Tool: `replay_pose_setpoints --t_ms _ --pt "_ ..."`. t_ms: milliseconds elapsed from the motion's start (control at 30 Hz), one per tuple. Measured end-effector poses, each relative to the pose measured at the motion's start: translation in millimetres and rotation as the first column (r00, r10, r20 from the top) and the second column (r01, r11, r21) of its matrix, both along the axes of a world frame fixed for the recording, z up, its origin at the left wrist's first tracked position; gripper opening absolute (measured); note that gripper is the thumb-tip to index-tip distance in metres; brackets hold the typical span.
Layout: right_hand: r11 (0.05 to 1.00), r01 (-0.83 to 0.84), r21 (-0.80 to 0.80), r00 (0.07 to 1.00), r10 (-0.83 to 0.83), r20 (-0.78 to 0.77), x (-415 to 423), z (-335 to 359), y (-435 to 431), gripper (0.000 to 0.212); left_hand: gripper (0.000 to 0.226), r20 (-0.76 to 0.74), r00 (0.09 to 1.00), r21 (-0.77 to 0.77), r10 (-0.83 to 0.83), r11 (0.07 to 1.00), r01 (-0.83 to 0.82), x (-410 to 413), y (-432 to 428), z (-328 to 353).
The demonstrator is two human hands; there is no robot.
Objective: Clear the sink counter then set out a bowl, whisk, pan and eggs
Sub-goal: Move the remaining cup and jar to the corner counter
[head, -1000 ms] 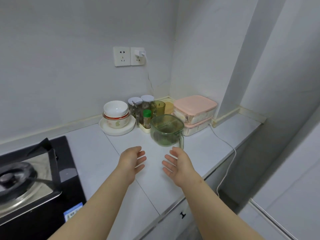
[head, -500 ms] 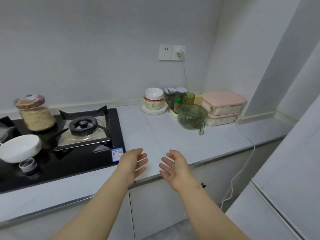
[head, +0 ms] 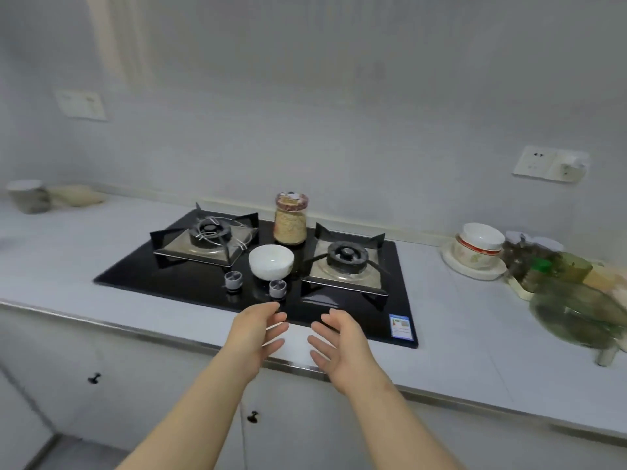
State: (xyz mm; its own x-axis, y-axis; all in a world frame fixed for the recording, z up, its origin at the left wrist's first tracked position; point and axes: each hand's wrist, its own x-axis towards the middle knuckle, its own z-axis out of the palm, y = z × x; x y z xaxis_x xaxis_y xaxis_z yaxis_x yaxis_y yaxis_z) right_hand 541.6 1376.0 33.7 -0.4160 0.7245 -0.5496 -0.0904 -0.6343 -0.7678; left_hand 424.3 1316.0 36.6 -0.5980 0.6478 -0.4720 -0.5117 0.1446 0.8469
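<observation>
A white bowl (head: 271, 261) stands on the black gas hob (head: 203, 283) between its two burners. Just behind the bowl is a glass jar (head: 290, 219) of tan grains. My left hand (head: 255, 330) and my right hand (head: 341, 344) hover side by side over the front edge of the hob, palms facing each other, fingers relaxed and holding nothing. Both hands are a short way in front of the bowl. No whisk, pan or eggs are in view.
Stacked bowls on a plate (head: 475, 252), spice jars (head: 529, 256) and a green measuring jug (head: 576, 313) crowd the counter at the right. A grey cup (head: 29, 195) and a cloth sit far left. Two hob knobs (head: 234, 279) lie before the bowl. Cabinet doors run below.
My view has swung left, from the counter's right corner to the hob. The hands stay open and held out in front of me, now over the hob's front edge.
</observation>
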Motion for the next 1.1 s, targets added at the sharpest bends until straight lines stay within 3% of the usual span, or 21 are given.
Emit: replay_pose_setpoints --t_ms 300,567,833,1100 --pt "0.950 -0.308 -0.050 0.952 0.307 -0.011 -235 -7 -109 0.022 0.018 -0.018 0.958 -0.026 0.285 0.958 -0.285 -201 -133 -8" --pt "0.905 -0.421 -0.067 0.907 0.420 -0.032 -382 -6 -178 0.017 0.021 -0.018 0.923 -0.010 0.384 0.923 -0.385 -339 -215 -7" --pt "0.871 -0.487 -0.072 0.873 0.488 -0.004 -492 -13 -183 0.017 0.020 -0.017 0.886 -0.034 0.463 0.886 -0.463 -437 -232 -16" --pt "0.835 -0.548 -0.045 0.836 0.548 -0.008 -640 -18 -129 0.018 0.017 -0.102 0.859 -0.056 0.501 0.860 -0.508 -567 -184 -18"
